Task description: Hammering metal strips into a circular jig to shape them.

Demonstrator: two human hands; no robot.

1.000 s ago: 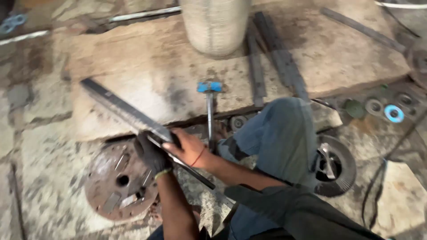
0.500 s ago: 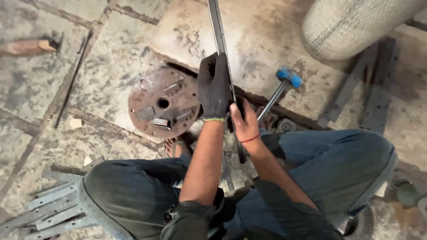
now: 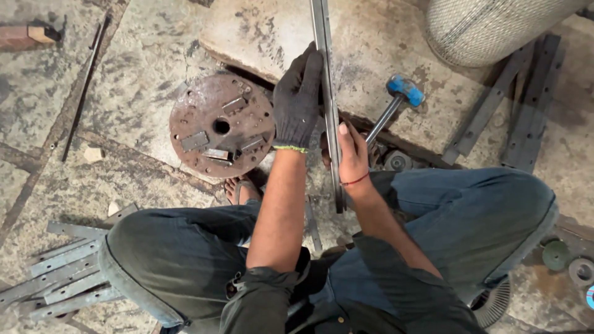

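Observation:
I squat on a stone floor and hold a long flat steel bar [image 3: 327, 93] that runs straight away from me. My left hand [image 3: 298, 99], in a dark work glove, wraps the bar from its left side. My bare right hand [image 3: 351, 151], with a red thread at the wrist, grips the bar's near part from the right. A hammer with a blue head [image 3: 405, 90] lies just right of the bar, handle pointing toward my right hand. A rusty round steel disc [image 3: 219, 127] with a centre hole lies left of my gloved hand.
A grey woven sack [image 3: 489, 28] stands at the top right, with flat perforated steel strips [image 3: 526, 105] beside it. More steel strips [image 3: 59, 272] lie stacked at the lower left. A thin rod [image 3: 83, 86] lies at the left. Small discs [image 3: 560, 255] sit at the lower right.
The view has swung so the bar, which lay diagonally, now runs straight away from me. Both hands keep their hold; the gloved hand sits slightly further up it.

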